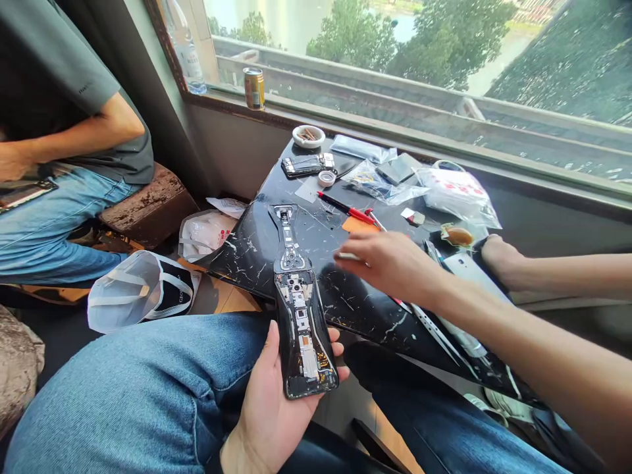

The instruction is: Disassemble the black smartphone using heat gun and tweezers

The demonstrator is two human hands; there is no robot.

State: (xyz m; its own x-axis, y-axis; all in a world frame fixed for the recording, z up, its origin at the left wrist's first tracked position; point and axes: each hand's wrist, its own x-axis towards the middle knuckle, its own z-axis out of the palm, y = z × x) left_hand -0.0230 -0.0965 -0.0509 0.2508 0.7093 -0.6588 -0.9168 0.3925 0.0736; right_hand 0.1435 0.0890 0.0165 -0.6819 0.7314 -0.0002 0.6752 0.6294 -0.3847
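Observation:
My left hand (281,408) holds up an opened smartphone (302,329) from below. The phone's back is off, so its circuit board, camera modules and cables show. Touching or just beyond its top end, a narrow frame piece with a camera cutout (287,237) lies on the black marbled table. To the right, my right hand (395,266) hovers over the table with curled fingers. A thin pale end shows between those fingers; what it belongs to is hidden. Beyond that hand are a red and black pen (345,208) and an orange card (358,224).
Farther back on the table (247,257) lie another opened phone (309,164), an ashtray (309,137) and plastic bags (454,191). Metal tweezers (439,336) lie at right, near another person's hand (503,263). A person sits at left; a bag (126,293) stands on the floor.

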